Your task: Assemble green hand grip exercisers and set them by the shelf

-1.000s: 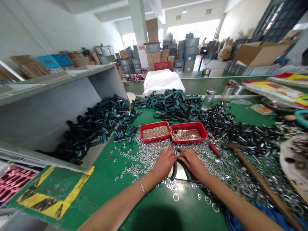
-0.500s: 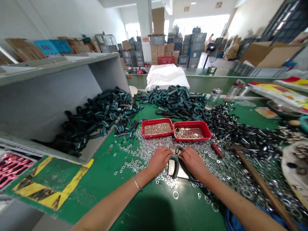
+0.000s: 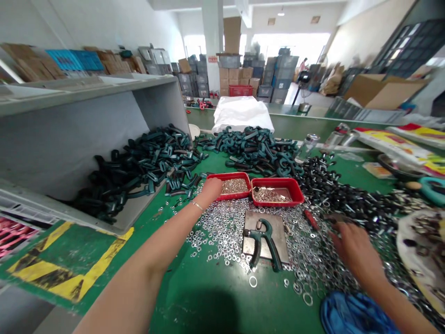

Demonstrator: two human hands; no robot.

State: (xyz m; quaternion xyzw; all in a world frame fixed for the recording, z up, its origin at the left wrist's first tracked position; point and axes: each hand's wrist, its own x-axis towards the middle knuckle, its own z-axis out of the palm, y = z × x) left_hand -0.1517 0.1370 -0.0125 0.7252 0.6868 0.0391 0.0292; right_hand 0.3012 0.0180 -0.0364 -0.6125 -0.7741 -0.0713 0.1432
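The hand grip [image 3: 270, 241] is lying on a metal plate [image 3: 281, 232] in the head view. From it, toward half past ten, the left hand [image 3: 212, 188] is overlapping a red tray [image 3: 237, 195]; toward three o'clock, the right hand [image 3: 352, 242] is overlapping a hammer [image 3: 338, 217]. Neither's opening nor hold is showing clearly.

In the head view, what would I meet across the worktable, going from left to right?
Yellow-and-black tape, left hand, green two-handled piece, red tool handle, right hand, whitish dish.
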